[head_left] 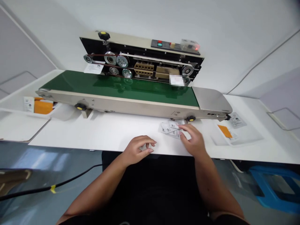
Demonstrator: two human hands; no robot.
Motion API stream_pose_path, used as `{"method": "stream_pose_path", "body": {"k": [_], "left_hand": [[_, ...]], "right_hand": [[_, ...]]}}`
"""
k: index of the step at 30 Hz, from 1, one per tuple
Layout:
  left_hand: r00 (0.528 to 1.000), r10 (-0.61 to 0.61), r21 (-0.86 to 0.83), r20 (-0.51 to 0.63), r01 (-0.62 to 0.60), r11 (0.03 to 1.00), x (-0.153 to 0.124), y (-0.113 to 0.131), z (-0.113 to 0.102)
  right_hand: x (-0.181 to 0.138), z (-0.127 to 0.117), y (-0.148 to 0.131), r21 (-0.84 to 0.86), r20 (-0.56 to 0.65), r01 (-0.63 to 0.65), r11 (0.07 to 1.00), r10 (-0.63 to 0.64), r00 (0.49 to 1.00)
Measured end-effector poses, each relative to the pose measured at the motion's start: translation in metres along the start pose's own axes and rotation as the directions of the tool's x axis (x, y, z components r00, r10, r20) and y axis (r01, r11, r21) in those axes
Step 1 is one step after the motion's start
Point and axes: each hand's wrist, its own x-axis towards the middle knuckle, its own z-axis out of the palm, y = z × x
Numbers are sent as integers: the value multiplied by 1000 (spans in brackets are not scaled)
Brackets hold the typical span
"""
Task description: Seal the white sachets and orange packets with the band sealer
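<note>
Several small white printed sachets (169, 128) lie in a loose overlapping pile on the white table, in front of the sealing machine. My right hand (194, 141) is at the right edge of this pile, its thumb and index finger curved and apart, with the fingertips at the sachets. To the left of the pile, my left hand (138, 150) hovers near the table's front edge. Its fingers are bent, a gap shows between thumb and index finger, and nothing is in it. One white packet (177, 80) stands at the machine's right end; another packet (94, 67) is at its left end.
The band sealer (140, 59) has a green conveyor belt (117, 89) running across the table (105, 131). Left is a translucent bin (65, 114) with orange and white packets; right, a clear tray (250, 137) holds similar ones. A blue stool (276, 190) and black cable (77, 177) are below.
</note>
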Motion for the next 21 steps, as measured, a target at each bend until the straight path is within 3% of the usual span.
{"method": "stream_pose_path", "body": {"k": [5,11,16,21], "left_hand": [[991,-130,275,15,121,954,8,-1,8],[963,-211,576,165,80,814,14,-5,22],[931,-230,624,284,3,781,16,-8,27],[949,-172,595,264,-20,804,14,-12,27]], "right_hand": [[-13,41,18,-155,181,-50,987,78,980],[-6,41,14,-106,305,150,983,-111,946],[-12,33,11,57,355,344,937,-341,871],[-13,31,11,102,304,318,943,-334,892]]}}
